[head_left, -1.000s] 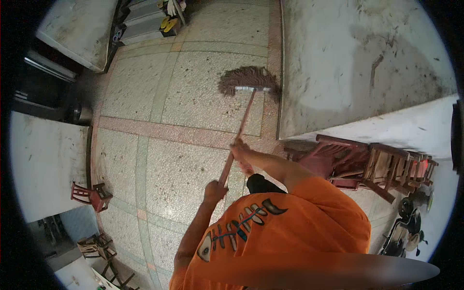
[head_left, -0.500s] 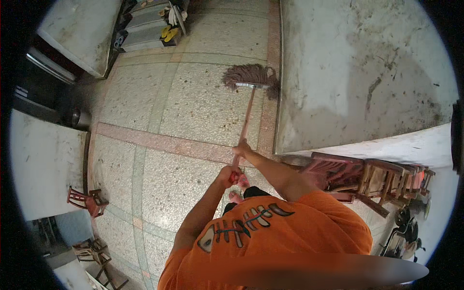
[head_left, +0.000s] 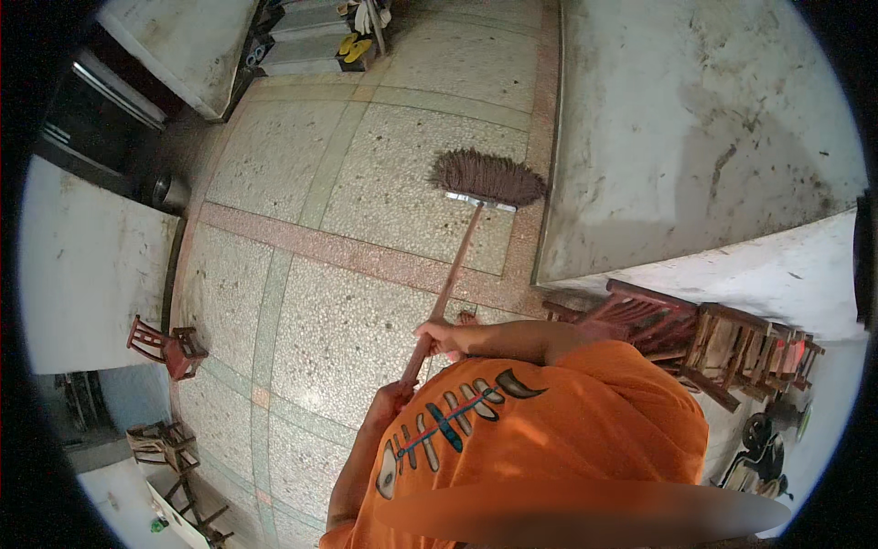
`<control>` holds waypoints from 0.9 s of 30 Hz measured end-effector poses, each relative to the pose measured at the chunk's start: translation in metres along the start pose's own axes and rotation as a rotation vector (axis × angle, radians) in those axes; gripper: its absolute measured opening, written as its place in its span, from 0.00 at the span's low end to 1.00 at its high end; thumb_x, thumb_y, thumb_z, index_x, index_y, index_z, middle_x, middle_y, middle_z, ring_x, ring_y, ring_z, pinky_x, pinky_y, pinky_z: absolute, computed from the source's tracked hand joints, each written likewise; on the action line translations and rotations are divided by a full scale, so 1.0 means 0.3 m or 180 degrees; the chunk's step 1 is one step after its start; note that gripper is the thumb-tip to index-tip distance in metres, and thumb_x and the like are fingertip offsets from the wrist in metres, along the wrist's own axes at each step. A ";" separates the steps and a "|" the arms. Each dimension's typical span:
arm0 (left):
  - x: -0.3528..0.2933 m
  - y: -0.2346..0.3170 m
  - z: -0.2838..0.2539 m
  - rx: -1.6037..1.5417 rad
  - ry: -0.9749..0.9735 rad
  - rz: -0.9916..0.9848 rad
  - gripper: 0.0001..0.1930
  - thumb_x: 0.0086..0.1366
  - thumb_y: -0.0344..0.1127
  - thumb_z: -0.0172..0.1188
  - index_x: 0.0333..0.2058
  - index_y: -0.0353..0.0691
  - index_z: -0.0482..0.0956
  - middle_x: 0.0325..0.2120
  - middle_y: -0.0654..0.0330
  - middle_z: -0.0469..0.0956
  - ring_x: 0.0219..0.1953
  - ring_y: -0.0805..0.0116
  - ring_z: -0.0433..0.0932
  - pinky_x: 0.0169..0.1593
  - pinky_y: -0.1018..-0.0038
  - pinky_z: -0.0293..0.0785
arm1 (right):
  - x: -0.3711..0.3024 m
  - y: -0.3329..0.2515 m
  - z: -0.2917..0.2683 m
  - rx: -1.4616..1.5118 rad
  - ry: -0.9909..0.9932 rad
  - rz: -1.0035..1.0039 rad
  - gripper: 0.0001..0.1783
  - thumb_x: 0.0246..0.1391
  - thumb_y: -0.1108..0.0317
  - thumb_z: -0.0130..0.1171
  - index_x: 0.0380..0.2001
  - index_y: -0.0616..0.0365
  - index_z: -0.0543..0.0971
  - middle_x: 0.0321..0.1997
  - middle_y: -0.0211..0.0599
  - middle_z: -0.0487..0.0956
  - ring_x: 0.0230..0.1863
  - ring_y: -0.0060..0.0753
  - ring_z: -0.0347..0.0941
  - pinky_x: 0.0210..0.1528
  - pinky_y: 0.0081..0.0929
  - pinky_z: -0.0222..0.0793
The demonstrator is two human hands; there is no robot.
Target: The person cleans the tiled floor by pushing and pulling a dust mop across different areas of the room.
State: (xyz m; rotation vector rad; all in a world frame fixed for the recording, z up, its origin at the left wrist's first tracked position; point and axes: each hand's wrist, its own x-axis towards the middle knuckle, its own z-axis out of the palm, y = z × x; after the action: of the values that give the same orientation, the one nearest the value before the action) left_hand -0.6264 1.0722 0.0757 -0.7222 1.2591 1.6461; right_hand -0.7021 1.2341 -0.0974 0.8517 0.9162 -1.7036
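Note:
A mop with a wide brown string head rests on the speckled floor, near the foot of the right-hand wall. Its long wooden handle slants back toward my body. My right hand wraps the handle partway down. Closer to my shirt, my left hand grips the handle near its upper end, with some fingers hidden by the arm and shirt. A pale metal strip joins the handle to the mop head.
To the right stand dark wooden chairs along the wall. A small red-brown chair is at the left, with wooden stools below it. Steps with yellow slippers rise at the far end. A metal bucket stands by the left doorway.
Both hands have drawn the handle back toward my body and leftward. The mop head has come nearer, its strands now spread wide beside the right wall.

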 end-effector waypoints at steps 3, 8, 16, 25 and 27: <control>-0.058 -0.056 -0.036 -0.0414 0.0356 -0.0014 0.15 0.53 0.29 0.46 0.41 0.30 0.67 0.24 0.60 0.69 0.25 0.70 0.67 0.29 0.77 0.65 | -0.093 0.023 0.088 -0.0268 -0.0286 0.0290 0.12 0.41 0.65 0.54 0.22 0.66 0.70 0.20 0.44 0.70 0.20 0.38 0.67 0.23 0.35 0.66; -0.098 -0.018 0.000 0.0844 0.0492 0.0612 0.14 0.57 0.28 0.43 0.43 0.31 0.67 0.34 0.61 0.71 0.33 0.71 0.69 0.36 0.78 0.66 | -0.013 0.072 0.044 -0.0602 -0.0095 -0.0039 0.11 0.44 0.66 0.51 0.17 0.64 0.70 0.16 0.42 0.68 0.18 0.35 0.67 0.20 0.31 0.64; -0.073 0.211 0.066 -0.0275 0.0337 -0.0227 0.20 0.57 0.34 0.45 0.46 0.27 0.62 0.14 0.66 0.64 0.11 0.80 0.54 0.14 0.84 0.51 | -0.018 -0.107 0.043 0.0125 -0.0761 -0.0365 0.12 0.41 0.69 0.54 0.11 0.61 0.68 0.12 0.37 0.65 0.11 0.28 0.58 0.15 0.27 0.56; 0.100 0.420 0.251 -0.0391 0.0434 0.0086 0.10 0.59 0.32 0.44 0.24 0.32 0.70 0.15 0.68 0.64 0.16 0.80 0.59 0.20 0.85 0.56 | 0.007 -0.401 -0.109 -0.0994 -0.0522 -0.0832 0.12 0.37 0.65 0.56 0.13 0.62 0.70 0.13 0.41 0.68 0.12 0.32 0.63 0.13 0.29 0.61; 0.200 0.453 0.244 -0.0173 0.0087 0.0280 0.10 0.59 0.31 0.43 0.24 0.32 0.69 0.15 0.68 0.63 0.15 0.80 0.58 0.19 0.85 0.56 | 0.027 -0.484 -0.160 -0.1002 -0.0231 -0.0825 0.13 0.38 0.62 0.54 0.14 0.62 0.71 0.13 0.42 0.69 0.11 0.31 0.63 0.12 0.29 0.59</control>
State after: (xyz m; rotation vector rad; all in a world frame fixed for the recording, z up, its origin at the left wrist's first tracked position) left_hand -0.7692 1.1516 0.1031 -0.7338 1.2855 1.7529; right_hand -0.8371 1.3062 -0.1001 0.4744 1.2474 -1.7330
